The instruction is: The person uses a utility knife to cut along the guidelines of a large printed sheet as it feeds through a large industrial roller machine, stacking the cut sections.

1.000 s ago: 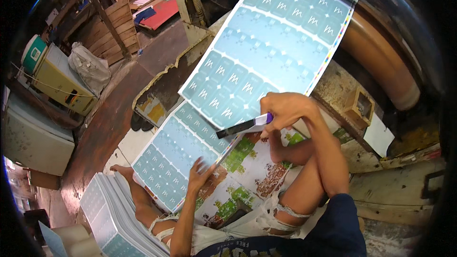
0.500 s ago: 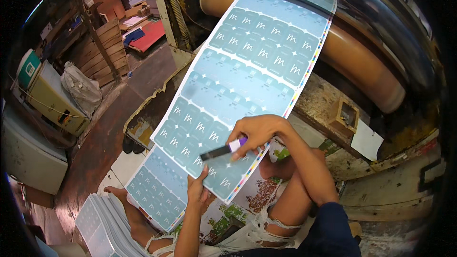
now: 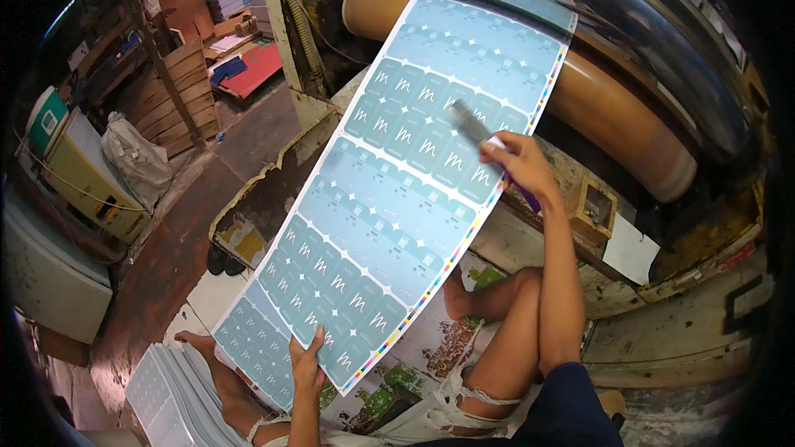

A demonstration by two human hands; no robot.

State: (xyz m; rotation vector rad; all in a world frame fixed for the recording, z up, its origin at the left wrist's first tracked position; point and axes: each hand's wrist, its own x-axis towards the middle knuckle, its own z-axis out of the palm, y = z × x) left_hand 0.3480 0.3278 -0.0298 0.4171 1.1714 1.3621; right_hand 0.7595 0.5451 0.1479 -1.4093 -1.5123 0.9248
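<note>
A long strip of blue-green printed sheet (image 3: 381,170) slopes down from the machine rollers toward my lap. My left hand (image 3: 307,362) grips its lower edge, thumb on top and fingers underneath. My right hand (image 3: 522,164) is over the strip's right edge, closed around the handle of a cutter knife (image 3: 470,122). Its dark blade is blurred and points up and left across the printed rows; whether it touches the sheet I cannot tell. Beneath the strip's lower left end lies another printed sheet (image 3: 252,348), partly covered.
Brown rollers (image 3: 621,120) and a shiny metal cylinder (image 3: 654,0) stand at the far side. A thick stack of printed sheets (image 3: 178,393) lies by my left leg. At right are a small wooden box (image 3: 592,209) and white paper (image 3: 631,248). A pale cabinet (image 3: 99,186) stands left.
The strip has come farther down from the rollers. My left hand has moved down and left with its edge. My right hand has swung up and right with the knife.
</note>
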